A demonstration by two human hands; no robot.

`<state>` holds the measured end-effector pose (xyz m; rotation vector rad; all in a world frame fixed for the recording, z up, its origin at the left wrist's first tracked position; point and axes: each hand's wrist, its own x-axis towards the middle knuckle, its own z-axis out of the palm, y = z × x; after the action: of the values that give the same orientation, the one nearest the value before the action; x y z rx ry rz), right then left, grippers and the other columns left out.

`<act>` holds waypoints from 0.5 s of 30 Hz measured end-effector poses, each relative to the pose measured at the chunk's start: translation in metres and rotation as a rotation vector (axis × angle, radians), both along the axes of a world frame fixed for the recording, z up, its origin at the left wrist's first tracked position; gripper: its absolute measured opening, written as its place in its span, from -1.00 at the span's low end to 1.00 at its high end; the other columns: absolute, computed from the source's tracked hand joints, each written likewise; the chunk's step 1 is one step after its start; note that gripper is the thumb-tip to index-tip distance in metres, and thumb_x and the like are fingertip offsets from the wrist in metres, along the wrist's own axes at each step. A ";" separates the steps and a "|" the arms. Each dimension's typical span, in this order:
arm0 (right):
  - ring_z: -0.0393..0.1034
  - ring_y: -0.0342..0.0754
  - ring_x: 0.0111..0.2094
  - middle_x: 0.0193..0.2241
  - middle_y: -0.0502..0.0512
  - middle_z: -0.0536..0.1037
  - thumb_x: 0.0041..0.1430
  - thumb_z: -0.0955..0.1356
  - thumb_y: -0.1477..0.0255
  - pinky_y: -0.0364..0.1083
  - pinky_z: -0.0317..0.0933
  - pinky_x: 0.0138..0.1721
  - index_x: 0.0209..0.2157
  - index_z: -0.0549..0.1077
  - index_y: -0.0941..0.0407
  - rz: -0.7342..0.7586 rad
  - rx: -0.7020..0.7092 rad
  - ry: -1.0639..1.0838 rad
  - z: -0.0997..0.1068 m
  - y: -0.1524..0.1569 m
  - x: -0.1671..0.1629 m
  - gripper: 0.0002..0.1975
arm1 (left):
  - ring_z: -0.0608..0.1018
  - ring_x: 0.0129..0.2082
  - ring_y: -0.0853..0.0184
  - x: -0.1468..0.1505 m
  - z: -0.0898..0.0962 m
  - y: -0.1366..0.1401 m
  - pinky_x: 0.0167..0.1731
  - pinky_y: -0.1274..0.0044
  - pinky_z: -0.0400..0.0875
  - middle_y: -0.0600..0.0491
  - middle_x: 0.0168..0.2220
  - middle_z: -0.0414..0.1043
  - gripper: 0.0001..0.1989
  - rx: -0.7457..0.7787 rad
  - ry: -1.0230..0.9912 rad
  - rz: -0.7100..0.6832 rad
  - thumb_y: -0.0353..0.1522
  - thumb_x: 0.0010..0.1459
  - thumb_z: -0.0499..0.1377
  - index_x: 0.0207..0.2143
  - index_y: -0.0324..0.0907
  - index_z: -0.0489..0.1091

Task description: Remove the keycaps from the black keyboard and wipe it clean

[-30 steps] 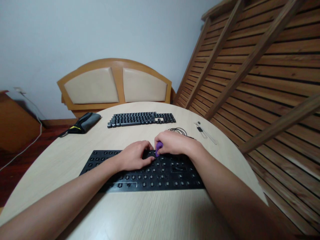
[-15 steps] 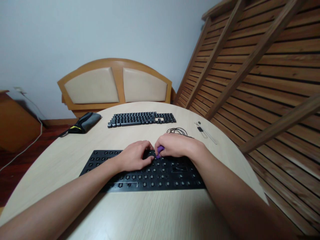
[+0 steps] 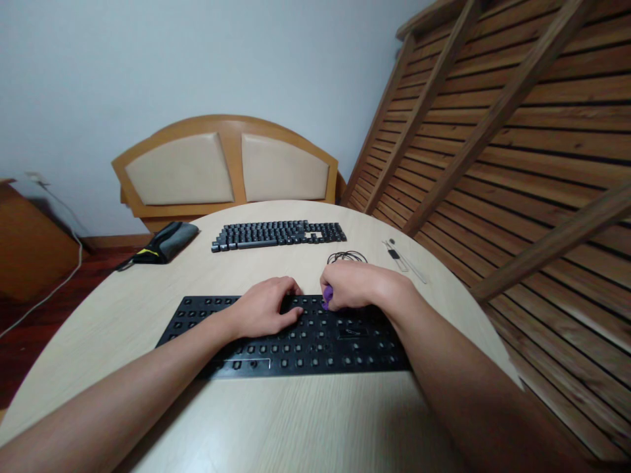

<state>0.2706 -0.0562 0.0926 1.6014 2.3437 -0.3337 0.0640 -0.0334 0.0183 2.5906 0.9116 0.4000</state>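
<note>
A black keyboard base (image 3: 217, 364) with its keycaps off lies flat before me, showing rows of bare switches. My left hand (image 3: 266, 307) rests on its top middle part, thumb and fingers apart with nothing between them. To the right, my right hand (image 3: 352, 286) is closed around a small purple lump (image 3: 327, 297). The lump's lower end meets the upper rows of switches; most of it is hidden in the fingers, and I cannot make out its exact kind.
Removed keycaps (image 3: 261, 234) stand in keyboard order toward the back of the round table (image 3: 290, 420). A coiled black cable (image 3: 348, 256) lies behind my right hand. Thin wire tools (image 3: 397, 256) are at right, a dark grey and black pouch (image 3: 167, 243) at left. Wooden slats (image 3: 517, 164) rise close on the right.
My right hand has shifted a little to the right along the upper rows with the purple lump. My left hand stays almost where it was.
</note>
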 end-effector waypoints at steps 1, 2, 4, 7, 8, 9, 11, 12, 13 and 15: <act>0.51 0.06 -0.36 -0.35 0.22 0.65 -0.10 0.42 0.39 -0.11 0.20 -0.45 -0.23 0.64 0.16 0.006 0.009 -0.005 0.000 0.000 0.000 -0.67 | 0.55 -0.21 0.13 0.000 0.000 0.000 -0.17 0.33 0.42 -0.06 -0.19 0.53 -0.73 -0.003 -0.001 0.001 -0.23 0.15 0.14 -0.14 -0.17 0.39; 0.51 0.07 -0.37 -0.36 0.24 0.64 -0.10 0.42 0.39 -0.11 0.20 -0.46 -0.24 0.64 0.17 0.007 0.013 -0.010 0.000 0.000 0.000 -0.68 | 0.55 -0.21 0.13 0.000 0.000 0.000 -0.17 0.32 0.42 -0.06 -0.20 0.53 -0.73 -0.006 -0.004 0.002 -0.22 0.15 0.14 -0.15 -0.17 0.39; 0.52 0.08 -0.38 -0.37 0.25 0.64 -0.11 0.41 0.41 -0.10 0.19 -0.49 -0.27 0.64 0.19 -0.006 0.010 -0.021 0.000 -0.002 -0.002 -0.69 | 0.54 -0.21 0.14 0.000 0.000 0.000 -0.16 0.33 0.42 -0.06 -0.20 0.53 -0.74 -0.009 -0.010 0.001 -0.22 0.15 0.14 -0.15 -0.16 0.39; 0.51 0.08 -0.41 -0.40 0.26 0.63 -0.12 0.43 0.42 -0.10 0.19 -0.50 -0.29 0.64 0.22 -0.016 -0.003 -0.031 0.003 -0.005 -0.005 -0.71 | 0.54 -0.20 0.14 -0.001 0.000 0.000 -0.16 0.33 0.42 -0.05 -0.20 0.53 -0.74 -0.014 -0.006 -0.002 -0.22 0.15 0.15 -0.15 -0.16 0.39; 0.51 0.07 -0.42 -0.42 0.26 0.63 -0.13 0.44 0.42 -0.11 0.19 -0.50 -0.31 0.64 0.22 -0.019 -0.007 -0.037 0.004 -0.007 -0.007 -0.72 | 0.55 -0.20 0.14 -0.001 0.000 0.000 -0.16 0.34 0.42 -0.05 -0.20 0.53 -0.74 -0.014 -0.001 -0.001 -0.22 0.16 0.15 -0.14 -0.16 0.39; 0.51 0.07 -0.42 -0.43 0.25 0.63 -0.12 0.44 0.43 -0.11 0.18 -0.50 -0.32 0.64 0.23 -0.022 -0.011 -0.043 0.005 -0.009 -0.010 -0.73 | 0.55 -0.20 0.13 -0.001 0.000 0.000 -0.16 0.34 0.42 -0.05 -0.19 0.53 -0.74 -0.016 0.003 0.000 -0.22 0.16 0.15 -0.14 -0.15 0.39; 0.51 0.04 -0.43 -0.45 0.23 0.62 -0.11 0.46 0.43 -0.12 0.18 -0.50 -0.33 0.64 0.22 -0.022 -0.033 -0.055 0.009 -0.014 -0.014 -0.76 | 0.55 -0.19 0.13 -0.001 0.001 0.000 -0.15 0.33 0.42 -0.06 -0.19 0.53 -0.74 -0.018 0.005 -0.001 -0.22 0.18 0.15 -0.13 -0.15 0.39; 0.50 0.03 -0.44 -0.45 0.21 0.62 -0.11 0.46 0.43 -0.13 0.17 -0.51 -0.33 0.64 0.22 -0.019 -0.050 -0.058 0.011 -0.016 -0.015 -0.76 | 0.55 -0.18 0.13 -0.001 0.001 -0.001 -0.14 0.33 0.42 -0.06 -0.18 0.53 -0.74 -0.017 0.004 -0.004 -0.22 0.18 0.15 -0.13 -0.15 0.39; 0.49 0.02 -0.46 -0.46 0.19 0.62 -0.12 0.47 0.42 -0.13 0.15 -0.53 -0.33 0.64 0.21 -0.014 -0.075 -0.056 0.014 -0.018 -0.016 -0.75 | 0.55 -0.17 0.12 -0.001 0.001 -0.001 -0.14 0.33 0.41 -0.06 -0.18 0.53 -0.74 -0.016 0.002 -0.005 -0.22 0.19 0.14 -0.12 -0.16 0.39; 0.46 -0.02 -0.50 -0.47 0.13 0.62 -0.12 0.49 0.38 -0.14 0.13 -0.56 -0.32 0.65 0.18 0.002 -0.154 -0.033 0.019 -0.021 -0.015 -0.74 | 0.55 -0.16 0.12 -0.001 0.002 -0.001 -0.12 0.31 0.41 -0.06 -0.17 0.53 -0.73 -0.013 0.002 -0.008 -0.22 0.19 0.14 -0.12 -0.16 0.38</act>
<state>0.2556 -0.0769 0.1117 1.5214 2.2358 -0.4717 0.0635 -0.0345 0.0198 2.5825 0.9011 0.3873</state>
